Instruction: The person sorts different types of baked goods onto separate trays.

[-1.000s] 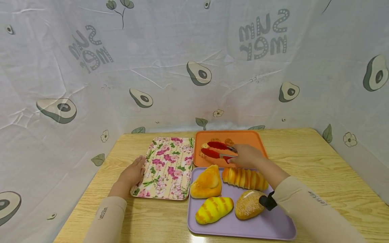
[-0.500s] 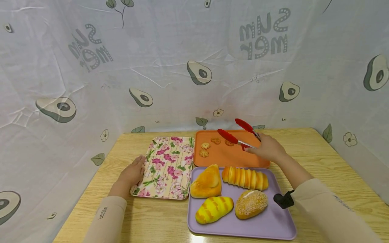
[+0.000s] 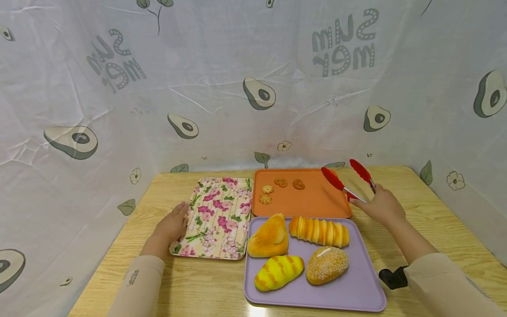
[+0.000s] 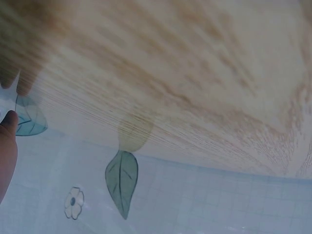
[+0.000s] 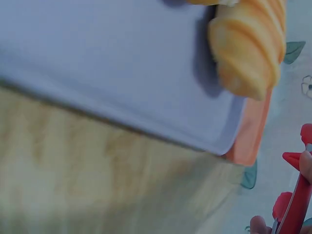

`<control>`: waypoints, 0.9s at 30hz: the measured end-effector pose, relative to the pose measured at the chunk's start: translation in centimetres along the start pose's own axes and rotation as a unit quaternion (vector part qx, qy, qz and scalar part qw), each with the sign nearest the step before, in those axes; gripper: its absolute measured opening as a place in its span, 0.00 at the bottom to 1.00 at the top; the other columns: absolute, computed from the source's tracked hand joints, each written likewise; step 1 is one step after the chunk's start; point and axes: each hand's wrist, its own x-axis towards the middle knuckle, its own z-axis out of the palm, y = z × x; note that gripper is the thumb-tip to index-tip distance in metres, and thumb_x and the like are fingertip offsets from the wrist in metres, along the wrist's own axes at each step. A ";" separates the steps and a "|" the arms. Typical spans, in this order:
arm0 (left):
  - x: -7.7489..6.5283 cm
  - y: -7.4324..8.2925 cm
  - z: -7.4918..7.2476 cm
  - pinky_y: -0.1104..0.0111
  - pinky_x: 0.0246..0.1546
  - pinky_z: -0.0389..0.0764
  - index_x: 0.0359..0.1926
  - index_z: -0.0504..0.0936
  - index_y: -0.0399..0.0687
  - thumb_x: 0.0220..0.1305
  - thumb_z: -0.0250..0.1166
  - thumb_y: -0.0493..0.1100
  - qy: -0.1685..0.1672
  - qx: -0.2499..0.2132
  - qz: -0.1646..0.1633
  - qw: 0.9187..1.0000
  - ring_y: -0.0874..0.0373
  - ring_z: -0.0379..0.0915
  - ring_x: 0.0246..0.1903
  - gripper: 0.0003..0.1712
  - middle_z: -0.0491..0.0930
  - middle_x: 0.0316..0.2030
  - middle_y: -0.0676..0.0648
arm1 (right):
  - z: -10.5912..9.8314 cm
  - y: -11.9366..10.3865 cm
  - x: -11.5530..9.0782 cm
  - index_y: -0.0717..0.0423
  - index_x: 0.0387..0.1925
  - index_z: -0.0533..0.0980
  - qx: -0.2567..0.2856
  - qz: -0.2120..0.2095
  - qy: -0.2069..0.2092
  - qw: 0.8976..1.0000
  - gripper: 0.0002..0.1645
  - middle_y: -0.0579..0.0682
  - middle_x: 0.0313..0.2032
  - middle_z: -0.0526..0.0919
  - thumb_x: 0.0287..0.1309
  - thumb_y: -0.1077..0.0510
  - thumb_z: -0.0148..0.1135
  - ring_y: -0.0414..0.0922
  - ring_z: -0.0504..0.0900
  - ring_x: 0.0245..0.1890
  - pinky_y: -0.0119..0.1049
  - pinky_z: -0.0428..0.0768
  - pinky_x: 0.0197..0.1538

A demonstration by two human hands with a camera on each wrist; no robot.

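Observation:
My right hand (image 3: 383, 206) grips red-tipped tongs (image 3: 332, 178) in the head view. Their two arms are spread with nothing between them, over the right end of the orange tray (image 3: 321, 207). Part of these tongs (image 5: 296, 204) shows at the right edge of the right wrist view. Several small cookies (image 3: 267, 189) lie on the orange tray's left half. At the left, my left hand (image 3: 172, 226) rests with extended fingers against the side of a flower-patterned tray (image 3: 215, 220). Only a thumb (image 4: 7, 146) and blurred fingers show in the left wrist view.
In front of the orange tray stands a lavender tray (image 3: 356, 293). It bears a triangular pastry (image 3: 269, 237), a ridged roll (image 3: 319, 232), a yellow bread (image 3: 279, 273) and a speckled oval bun (image 3: 328, 265). An avocado-print curtain (image 3: 222, 97) closes off the back and sides.
My right hand has carried the tongs rightward, away from the cookies, and their arms have spread wider. My left hand stays at the flowered tray's side.

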 end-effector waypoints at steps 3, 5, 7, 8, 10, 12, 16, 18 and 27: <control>-0.1 0.1 -0.1 0.43 0.57 0.65 0.72 0.50 0.33 0.74 0.47 0.40 -0.002 -0.004 0.000 1.000 0.34 0.51 0.66 0.31 0.49 0.71 0.33 | 0.2 1.2 -0.7 0.89 0.61 0.47 -0.005 0.019 -0.003 1.000 0.67 0.84 0.52 0.62 0.55 0.30 0.58 0.76 0.68 0.49 0.64 0.75 0.40; -0.1 0.1 -0.2 0.42 0.57 0.65 0.72 0.50 0.33 0.74 0.47 0.40 -0.004 -0.004 0.001 1.000 0.34 0.50 0.66 0.31 0.49 0.71 0.33 | 0.3 2.0 -1.2 0.90 0.59 0.48 -0.006 0.031 -0.010 0.999 0.66 0.85 0.50 0.63 0.56 0.30 0.57 0.76 0.69 0.47 0.63 0.76 0.39; -0.1 0.0 -0.2 0.42 0.57 0.65 0.72 0.50 0.33 0.74 0.47 0.40 -0.004 -0.001 0.003 1.000 0.34 0.50 0.66 0.31 0.49 0.70 0.33 | 0.4 2.7 -1.7 0.93 0.58 0.47 -0.012 0.039 -0.019 0.999 0.66 0.87 0.49 0.62 0.57 0.30 0.55 0.77 0.69 0.46 0.62 0.76 0.39; -0.1 0.0 -0.1 0.43 0.57 0.65 0.72 0.50 0.33 0.74 0.47 0.40 -0.004 0.000 0.003 1.000 0.34 0.50 0.66 0.31 0.49 0.70 0.33 | 0.5 3.0 -1.9 0.94 0.56 0.48 -0.015 0.043 -0.021 0.999 0.66 0.87 0.48 0.62 0.58 0.31 0.55 0.77 0.69 0.45 0.62 0.76 0.38; -0.1 -0.1 -0.1 0.42 0.57 0.65 0.72 0.50 0.33 0.74 0.47 0.39 -0.002 0.000 0.004 1.000 0.33 0.51 0.65 0.31 0.49 0.70 0.33 | 0.6 3.5 -2.3 0.94 0.56 0.48 -0.012 0.056 -0.026 0.998 0.65 0.87 0.47 0.62 0.58 0.31 0.54 0.77 0.70 0.44 0.62 0.76 0.37; -0.1 -0.2 0.0 0.42 0.57 0.65 0.72 0.50 0.33 0.74 0.47 0.39 0.000 0.000 0.005 1.000 0.33 0.52 0.65 0.31 0.49 0.70 0.33 | 0.8 4.0 -2.6 0.93 0.56 0.49 -0.013 0.072 -0.023 0.997 0.66 0.87 0.46 0.63 0.57 0.30 0.55 0.78 0.70 0.43 0.61 0.76 0.35; 0.0 -0.3 0.1 0.43 0.56 0.66 0.72 0.50 0.33 0.74 0.47 0.40 0.002 0.002 0.003 1.000 0.33 0.53 0.65 0.31 0.49 0.70 0.33 | 1.4 4.5 -2.9 0.90 0.55 0.50 -0.003 0.121 -0.019 0.992 0.67 0.84 0.47 0.62 0.53 0.26 0.55 0.79 0.65 0.44 0.66 0.72 0.36; 0.0 -0.3 0.1 0.42 0.56 0.66 0.72 0.50 0.33 0.74 0.47 0.40 0.001 0.002 0.001 1.000 0.33 0.52 0.65 0.31 0.49 0.71 0.33 | 1.7 4.6 -3.1 0.89 0.55 0.51 -0.002 0.141 -0.020 0.990 0.67 0.83 0.47 0.62 0.52 0.25 0.54 0.79 0.63 0.45 0.68 0.69 0.37; 0.0 -0.1 0.1 0.42 0.58 0.64 0.73 0.49 0.34 0.74 0.46 0.40 -0.005 -0.010 -0.002 1.000 0.33 0.51 0.65 0.32 0.48 0.71 0.34 | 2.3 4.8 -3.7 0.92 0.51 0.48 -0.003 0.161 -0.037 0.986 0.66 0.86 0.44 0.60 0.56 0.26 0.51 0.78 0.62 0.43 0.67 0.67 0.40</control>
